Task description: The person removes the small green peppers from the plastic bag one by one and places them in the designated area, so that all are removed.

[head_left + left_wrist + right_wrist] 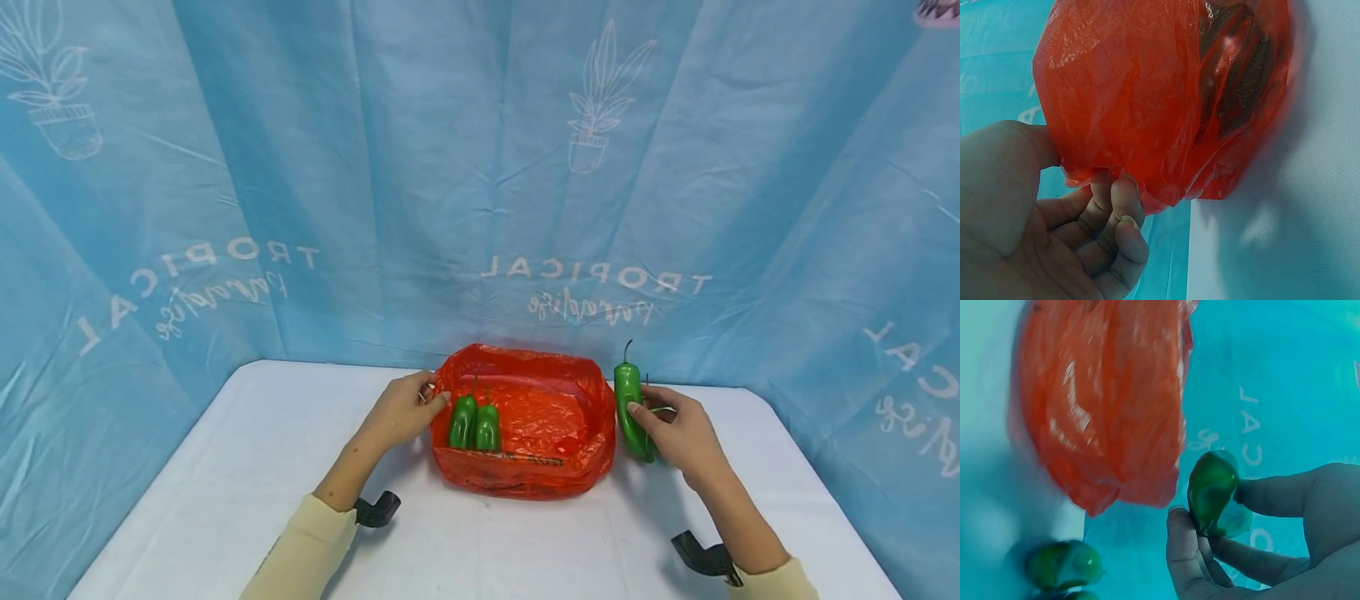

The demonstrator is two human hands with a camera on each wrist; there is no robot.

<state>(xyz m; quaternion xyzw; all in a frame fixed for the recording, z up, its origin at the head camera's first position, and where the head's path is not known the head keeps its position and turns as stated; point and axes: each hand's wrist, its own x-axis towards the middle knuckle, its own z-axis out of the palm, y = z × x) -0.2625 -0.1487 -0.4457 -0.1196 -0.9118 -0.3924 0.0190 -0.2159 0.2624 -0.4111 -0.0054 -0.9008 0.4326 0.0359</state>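
Observation:
A red plastic bag [536,481] lies on its base with its mouth spread wide. Two green chili peppers [488,430] lean inside at its left end, stems up. My left hand [401,412] pinches the bag's left rim between thumb and fingers; the left wrist view shows the gathered film [1088,175] at the fingertips. To the right of the bag, my right hand [681,433] holds another green chili pepper [627,385] upright, stem on top. In the right wrist view, thumb and fingers pinch this pepper [1211,487] beside the bag's outer wall.
More green peppers [1063,564] lie on the table below the right hand, mostly hidden by it in the head view. A white cloth [225,467] covers the table. A blue printed curtain [450,167] hangs close behind the bag and around both sides.

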